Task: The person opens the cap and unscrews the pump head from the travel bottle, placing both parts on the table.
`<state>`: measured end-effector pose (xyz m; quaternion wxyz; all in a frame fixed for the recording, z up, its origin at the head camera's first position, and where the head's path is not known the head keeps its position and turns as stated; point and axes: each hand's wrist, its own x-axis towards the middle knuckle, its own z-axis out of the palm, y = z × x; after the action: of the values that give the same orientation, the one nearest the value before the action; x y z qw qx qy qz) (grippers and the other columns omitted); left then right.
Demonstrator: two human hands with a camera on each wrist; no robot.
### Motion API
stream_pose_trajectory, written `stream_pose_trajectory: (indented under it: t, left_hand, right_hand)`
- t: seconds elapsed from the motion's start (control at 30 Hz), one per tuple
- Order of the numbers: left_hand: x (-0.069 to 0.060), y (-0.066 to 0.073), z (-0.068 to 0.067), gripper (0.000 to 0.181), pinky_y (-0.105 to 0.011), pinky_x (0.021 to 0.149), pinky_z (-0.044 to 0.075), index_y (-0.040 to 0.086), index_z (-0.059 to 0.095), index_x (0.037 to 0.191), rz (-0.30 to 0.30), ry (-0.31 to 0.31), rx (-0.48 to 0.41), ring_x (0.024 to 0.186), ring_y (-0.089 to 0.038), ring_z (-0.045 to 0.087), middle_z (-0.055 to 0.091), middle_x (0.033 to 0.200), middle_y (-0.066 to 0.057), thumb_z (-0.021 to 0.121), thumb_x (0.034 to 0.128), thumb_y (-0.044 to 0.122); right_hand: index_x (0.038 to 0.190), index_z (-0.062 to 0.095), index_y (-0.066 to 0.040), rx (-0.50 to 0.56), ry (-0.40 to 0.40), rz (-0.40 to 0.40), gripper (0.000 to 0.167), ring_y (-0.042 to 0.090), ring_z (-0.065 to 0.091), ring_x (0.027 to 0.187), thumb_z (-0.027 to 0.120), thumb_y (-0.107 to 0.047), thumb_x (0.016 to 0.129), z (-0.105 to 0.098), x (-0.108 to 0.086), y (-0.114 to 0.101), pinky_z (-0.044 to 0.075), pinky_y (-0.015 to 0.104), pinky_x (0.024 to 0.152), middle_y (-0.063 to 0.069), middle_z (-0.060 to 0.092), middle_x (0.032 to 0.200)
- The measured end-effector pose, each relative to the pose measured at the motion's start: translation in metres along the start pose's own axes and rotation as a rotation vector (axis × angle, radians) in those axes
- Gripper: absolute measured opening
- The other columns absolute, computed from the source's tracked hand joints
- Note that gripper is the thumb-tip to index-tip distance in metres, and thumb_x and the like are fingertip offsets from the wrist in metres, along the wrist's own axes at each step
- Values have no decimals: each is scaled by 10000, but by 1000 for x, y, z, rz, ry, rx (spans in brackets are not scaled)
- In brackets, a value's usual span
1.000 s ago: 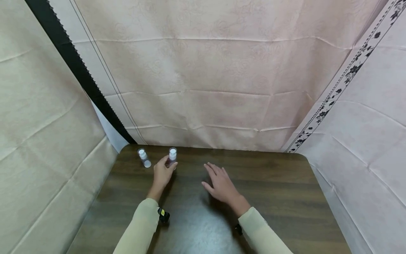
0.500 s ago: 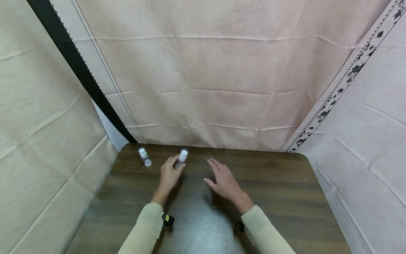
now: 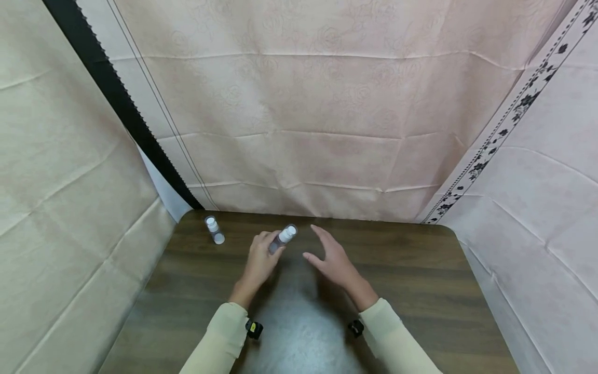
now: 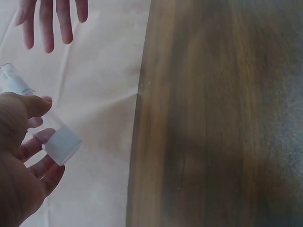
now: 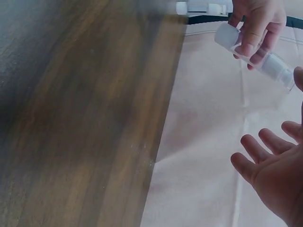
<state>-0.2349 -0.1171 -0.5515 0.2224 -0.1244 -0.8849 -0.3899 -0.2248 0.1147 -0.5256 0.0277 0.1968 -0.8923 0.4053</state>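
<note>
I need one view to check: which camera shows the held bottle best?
The right wrist view: the held bottle shows large, nearly end to end, the left grip crossing its middle. The left wrist view has one end at the frame edge; the head view shows it small.

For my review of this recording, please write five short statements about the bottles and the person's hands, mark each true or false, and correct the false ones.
1. The person's left grip holds a clear bottle. True.
2. A second bottle is on the table, apart from both hands. True.
3. The right grip is wrapped around the second bottle. False: it is open and holds nothing.
4. The clear bottle is tilted, its white cap toward the right grip. True.
5. The left sleeve is black. False: it is a pale yellow-green.
</note>
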Motion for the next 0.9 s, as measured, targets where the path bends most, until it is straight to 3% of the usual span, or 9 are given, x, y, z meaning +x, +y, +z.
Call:
stream_pose_trajectory:
  t: [0.13,0.43,0.7,0.9]
  left_hand:
    - [0,8,1,406,-488,820,524,66,734,1201,35,-28,73,959,-345,594,680,1064,-148,862,816,45]
    - [2,25,4,436,-475,760,496,71,741,1184,197,-28,250,914,-334,609,685,1009,-110,903,779,90]
    - [-1,37,9,455,-450,789,498,93,723,1241,218,-129,392,963,-301,589,674,1079,-97,887,823,167]
    - [-1,46,11,447,-437,778,501,104,727,1218,266,-137,461,976,-292,588,672,1077,-90,896,811,176]
  right_hand:
    - [1604,366,-180,9,24,12,772,303,416,1490,743,-382,961,-5,1,2,386,540,1179,85,411,1632]
    - [1600,370,-183,21,34,19,783,336,452,1460,764,-363,948,-13,0,5,415,566,1147,90,409,1631]
    - [1581,408,-190,34,21,28,763,315,471,1449,783,-340,935,-15,-3,8,436,541,1137,76,432,1618]
    - [1527,496,-185,149,15,-5,677,303,602,1293,799,-222,922,-15,-5,9,518,481,1058,81,551,1505]
